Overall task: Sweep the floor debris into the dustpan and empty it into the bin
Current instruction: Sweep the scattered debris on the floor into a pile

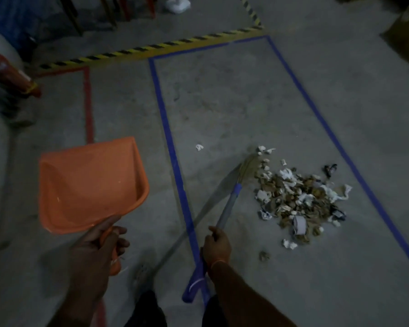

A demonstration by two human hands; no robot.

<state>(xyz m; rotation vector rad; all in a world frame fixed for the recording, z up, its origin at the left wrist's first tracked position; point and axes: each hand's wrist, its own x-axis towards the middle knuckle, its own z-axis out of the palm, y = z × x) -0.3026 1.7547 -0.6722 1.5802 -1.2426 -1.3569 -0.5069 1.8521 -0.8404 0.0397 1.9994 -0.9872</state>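
Note:
My left hand (98,244) grips the handle of an orange dustpan (87,182), which is held above the floor at the left, empty, with its mouth pointing away from me. My right hand (216,244) holds the grey and blue handle of a small broom (229,204). Its straw bristles touch the left edge of a debris pile (298,199) of brown bits, white paper scraps and some dark pieces. One stray white scrap (199,147) lies apart to the upper left of the pile. No bin is recognisable in view.
The pile lies inside a blue tape rectangle (172,147) on the grey concrete floor. Red tape (88,107) and yellow-black hazard tape (151,47) mark the floor further off. A red fire extinguisher (10,74) lies at the left. A cardboard box (406,31) sits at the top right.

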